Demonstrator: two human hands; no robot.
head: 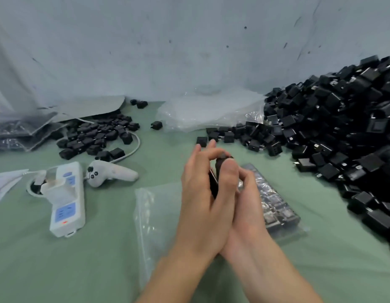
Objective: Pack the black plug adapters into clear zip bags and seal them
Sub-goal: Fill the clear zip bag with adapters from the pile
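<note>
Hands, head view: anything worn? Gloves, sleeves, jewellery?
Nothing worn that shows. The left hand and right hand are both ungloved, with no rings, watch or wristband visible. The forearms are uncovered down to the bottom edge of the frame; no sleeve comes into view.

Huge heap of black plug adapters [334, 132] fills right side of frame: small square blocks, metal prongs showing on some, tumbled every way. Smaller cluster [95, 136] at left of centre, few strays [156, 125] near it. One adapter [213, 182] at centre, pinched upright in left hand [200, 193]. Filled zip bag [275, 200] flat just right of hands, adapters in rows inside. Empty clear zip bag [154, 215] flat at lower centre. Crumpled clear bags [207, 112] at upper centre. Filled bags [17, 134] stacked at far left.
</note>
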